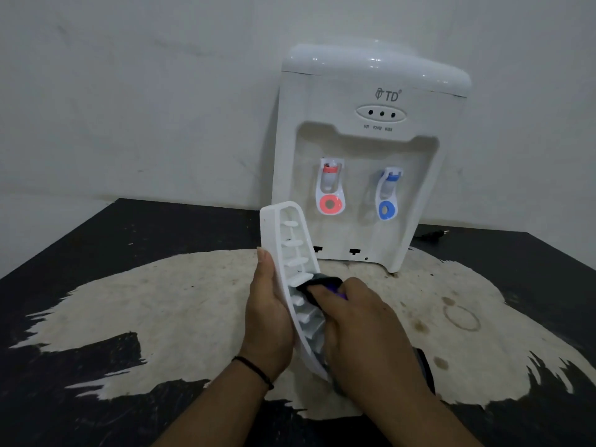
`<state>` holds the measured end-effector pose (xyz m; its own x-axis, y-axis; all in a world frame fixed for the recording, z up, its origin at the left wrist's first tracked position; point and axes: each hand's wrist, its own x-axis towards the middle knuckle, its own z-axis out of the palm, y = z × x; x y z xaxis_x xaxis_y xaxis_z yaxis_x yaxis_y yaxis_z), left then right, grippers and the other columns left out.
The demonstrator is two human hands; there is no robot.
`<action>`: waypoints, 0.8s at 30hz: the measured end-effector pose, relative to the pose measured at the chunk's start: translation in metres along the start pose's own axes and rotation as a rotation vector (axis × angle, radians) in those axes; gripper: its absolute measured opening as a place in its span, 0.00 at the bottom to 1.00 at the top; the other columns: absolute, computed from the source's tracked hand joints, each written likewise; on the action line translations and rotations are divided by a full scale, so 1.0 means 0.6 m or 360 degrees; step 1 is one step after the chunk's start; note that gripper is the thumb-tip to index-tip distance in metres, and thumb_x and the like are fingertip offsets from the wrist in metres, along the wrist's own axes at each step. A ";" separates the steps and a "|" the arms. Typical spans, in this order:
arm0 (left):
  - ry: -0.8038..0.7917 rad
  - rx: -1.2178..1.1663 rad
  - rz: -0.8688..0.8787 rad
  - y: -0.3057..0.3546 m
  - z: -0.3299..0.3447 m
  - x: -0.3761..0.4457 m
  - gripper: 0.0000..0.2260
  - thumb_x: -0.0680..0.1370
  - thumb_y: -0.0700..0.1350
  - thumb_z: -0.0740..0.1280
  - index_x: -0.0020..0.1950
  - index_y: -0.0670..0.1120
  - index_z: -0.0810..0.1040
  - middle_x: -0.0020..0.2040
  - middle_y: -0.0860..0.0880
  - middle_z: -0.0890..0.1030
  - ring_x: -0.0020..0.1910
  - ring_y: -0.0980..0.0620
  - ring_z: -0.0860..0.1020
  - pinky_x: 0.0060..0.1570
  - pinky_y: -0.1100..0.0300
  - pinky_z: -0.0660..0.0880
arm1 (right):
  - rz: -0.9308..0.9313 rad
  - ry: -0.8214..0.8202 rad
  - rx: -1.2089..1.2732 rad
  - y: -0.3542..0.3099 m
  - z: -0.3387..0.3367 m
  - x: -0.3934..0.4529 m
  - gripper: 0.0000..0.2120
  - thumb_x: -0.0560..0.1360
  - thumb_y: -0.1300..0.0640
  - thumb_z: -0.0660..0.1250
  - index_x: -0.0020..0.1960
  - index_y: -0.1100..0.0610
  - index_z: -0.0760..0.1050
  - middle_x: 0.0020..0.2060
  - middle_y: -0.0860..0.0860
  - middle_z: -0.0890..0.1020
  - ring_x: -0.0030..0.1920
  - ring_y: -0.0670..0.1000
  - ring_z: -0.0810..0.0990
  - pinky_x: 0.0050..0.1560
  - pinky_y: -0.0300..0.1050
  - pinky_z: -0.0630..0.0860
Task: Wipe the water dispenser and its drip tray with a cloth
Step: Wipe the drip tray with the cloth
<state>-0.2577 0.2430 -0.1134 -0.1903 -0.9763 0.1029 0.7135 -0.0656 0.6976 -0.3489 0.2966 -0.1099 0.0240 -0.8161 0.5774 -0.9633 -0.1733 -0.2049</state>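
A white water dispenser with a red tap and a blue tap stands at the back of the table. The white slotted drip tray is off the dispenser, held upright on its edge in front of me. My left hand grips the tray from its left side, fingers along the back. My right hand holds a dark cloth with a purple patch and presses it against the tray's ribbed inner face. Part of the cloth hangs below my right wrist.
The black table top has a large worn pale area with brown ring stains at the right. A dark power plug lies behind the dispenser's right side. A grey wall rises behind.
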 end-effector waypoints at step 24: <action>-0.0080 0.0170 0.0075 -0.008 -0.001 -0.006 0.26 0.70 0.66 0.56 0.27 0.47 0.77 0.22 0.48 0.70 0.18 0.53 0.68 0.20 0.65 0.66 | -0.0043 -0.0193 -0.0041 -0.015 -0.046 0.013 0.25 0.78 0.55 0.47 0.71 0.36 0.51 0.43 0.46 0.67 0.41 0.49 0.69 0.42 0.43 0.66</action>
<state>-0.2603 0.2468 -0.1177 -0.1937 -0.9661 0.1707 0.6469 0.0050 0.7625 -0.3472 0.3071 -0.0819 0.0805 -0.8724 0.4820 -0.9684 -0.1829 -0.1693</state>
